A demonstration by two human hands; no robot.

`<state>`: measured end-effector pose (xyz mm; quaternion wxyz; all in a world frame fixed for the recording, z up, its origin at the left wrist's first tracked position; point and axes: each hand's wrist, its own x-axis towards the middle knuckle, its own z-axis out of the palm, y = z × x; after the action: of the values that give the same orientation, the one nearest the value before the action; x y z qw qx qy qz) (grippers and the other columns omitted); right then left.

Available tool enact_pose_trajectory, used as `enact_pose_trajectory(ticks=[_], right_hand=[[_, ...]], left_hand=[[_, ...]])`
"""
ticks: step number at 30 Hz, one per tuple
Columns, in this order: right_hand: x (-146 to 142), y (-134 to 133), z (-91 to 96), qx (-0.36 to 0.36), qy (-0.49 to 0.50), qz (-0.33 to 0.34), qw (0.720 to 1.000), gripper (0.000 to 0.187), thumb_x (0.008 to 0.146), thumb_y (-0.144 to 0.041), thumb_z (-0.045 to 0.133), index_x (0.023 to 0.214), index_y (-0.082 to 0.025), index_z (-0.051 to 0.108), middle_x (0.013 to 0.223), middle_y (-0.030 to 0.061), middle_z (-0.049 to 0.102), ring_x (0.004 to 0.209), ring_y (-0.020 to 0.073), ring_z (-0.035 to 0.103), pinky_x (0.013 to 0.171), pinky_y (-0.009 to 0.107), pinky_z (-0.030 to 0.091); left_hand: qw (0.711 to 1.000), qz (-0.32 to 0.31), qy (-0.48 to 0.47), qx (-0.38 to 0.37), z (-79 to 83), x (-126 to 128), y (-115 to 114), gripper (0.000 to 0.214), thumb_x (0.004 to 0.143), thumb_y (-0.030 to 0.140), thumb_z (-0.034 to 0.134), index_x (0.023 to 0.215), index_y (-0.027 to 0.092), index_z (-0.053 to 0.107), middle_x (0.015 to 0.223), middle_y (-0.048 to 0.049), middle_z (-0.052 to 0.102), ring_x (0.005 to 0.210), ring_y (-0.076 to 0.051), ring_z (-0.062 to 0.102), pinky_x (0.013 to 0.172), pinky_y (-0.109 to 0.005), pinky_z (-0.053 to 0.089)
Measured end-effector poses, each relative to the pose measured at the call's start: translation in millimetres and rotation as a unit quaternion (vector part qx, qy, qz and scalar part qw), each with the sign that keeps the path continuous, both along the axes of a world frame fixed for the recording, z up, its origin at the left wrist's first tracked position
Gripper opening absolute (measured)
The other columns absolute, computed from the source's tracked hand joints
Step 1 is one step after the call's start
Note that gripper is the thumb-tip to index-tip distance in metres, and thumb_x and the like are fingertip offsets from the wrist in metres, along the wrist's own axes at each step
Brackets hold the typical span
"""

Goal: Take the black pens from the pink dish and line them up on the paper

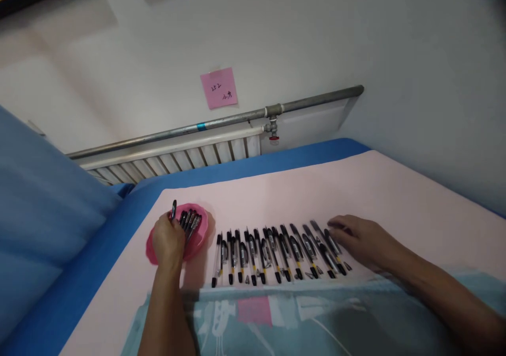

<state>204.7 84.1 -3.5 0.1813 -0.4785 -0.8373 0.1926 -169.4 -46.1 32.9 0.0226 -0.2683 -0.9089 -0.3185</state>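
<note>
At the pink bowl point(201, 243), my left hand point(169, 243) is closed, and the dark end of a pen point(174, 209) sticks up from its fingers. Several black pens point(192, 221) lie together inside the bowl. In front of me, a long row of clear-barrelled pens with black ends point(272, 253) lies side by side, with shorter black pen parts and small metallic tips among them. My right hand point(358, 237) is beside the row's right end, fingers bent and apart, close to a short black pen part point(332, 241). Whether it touches that part is unclear.
The pale pink table surface point(276, 193) has a blue border point(253, 167). Behind it are a white radiator point(190, 158) and a metal pipe with a red-handled valve point(273, 135). A pink note point(219, 88) is on the wall. Blue cloth point(43, 229) hangs at left.
</note>
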Motion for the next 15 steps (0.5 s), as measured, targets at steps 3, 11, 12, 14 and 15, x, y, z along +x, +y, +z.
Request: enact_pose_trajectory(ticks=[3, 11, 12, 14, 15], right_hand=[[-5.0, -9.0, 13.9, -0.005, 0.104, -0.048, 0.993, 0.026, 0.076, -0.037, 0.044, 0.085, -0.02, 0.063, 0.089, 0.0072, 0.067, 0.082, 0.0215, 0.061, 0.076, 0.032, 0.046], [-43.6, -56.6, 27.7, -0.265, 0.36, 0.026, 0.894, 0.037, 0.084, -0.044, 0.036, 0.096, -0.017, 0.058, 0.088, 0.007, 0.064, 0.072, 0.0156, 0.058, 0.065, 0.027, 0.047], [-47.8, -62.4, 24.8, -0.28, 0.36, 0.037, 0.889, 0.037, 0.085, -0.045, 0.036, 0.095, -0.018, 0.058, 0.087, 0.0061, 0.063, 0.072, 0.0153, 0.058, 0.066, 0.026, 0.046], [-53.8, -71.8, 18.9, -0.285, 0.34, 0.01, 0.896, 0.036, 0.085, -0.048, 0.038, 0.091, -0.019, 0.058, 0.082, 0.0044, 0.062, 0.073, 0.0154, 0.056, 0.065, 0.025, 0.045], [-55.7, -75.1, 16.6, -0.282, 0.332, -0.005, 0.9, 0.035, 0.084, -0.049, 0.039, 0.088, -0.019, 0.058, 0.08, 0.0036, 0.061, 0.073, 0.0153, 0.056, 0.064, 0.025, 0.044]], left_hand=[[0.982, -0.134, -0.115, 0.072, 0.4, 50.8, 4.9, 0.034, 0.082, 0.033, 0.039, 0.107, 0.018, 0.055, 0.083, -0.0046, 0.065, 0.067, -0.016, 0.06, 0.059, -0.025, 0.045], [0.701, -0.339, -0.614, 0.129, -16.8, 185.4, 2.8, 0.03, 0.072, 0.046, 0.059, 0.077, 0.017, 0.053, 0.049, 0.0085, 0.04, 0.035, -0.002, 0.028, 0.034, -0.015, 0.018], [0.694, -0.333, -0.626, 0.124, -16.4, 190.8, 1.4, 0.031, 0.07, 0.047, 0.06, 0.077, 0.017, 0.053, 0.047, 0.0091, 0.038, 0.035, -0.002, 0.026, 0.034, -0.014, 0.017], [0.691, -0.325, -0.637, 0.108, -14.0, 195.1, -0.9, 0.037, 0.068, 0.049, 0.062, 0.085, 0.018, 0.056, 0.046, 0.0101, 0.036, 0.035, -0.001, 0.024, 0.034, -0.014, 0.014], [0.694, -0.321, -0.637, 0.098, -12.4, 195.2, -1.9, 0.041, 0.066, 0.051, 0.063, 0.091, 0.018, 0.056, 0.047, 0.0104, 0.036, 0.035, -0.001, 0.023, 0.034, -0.014, 0.013]])
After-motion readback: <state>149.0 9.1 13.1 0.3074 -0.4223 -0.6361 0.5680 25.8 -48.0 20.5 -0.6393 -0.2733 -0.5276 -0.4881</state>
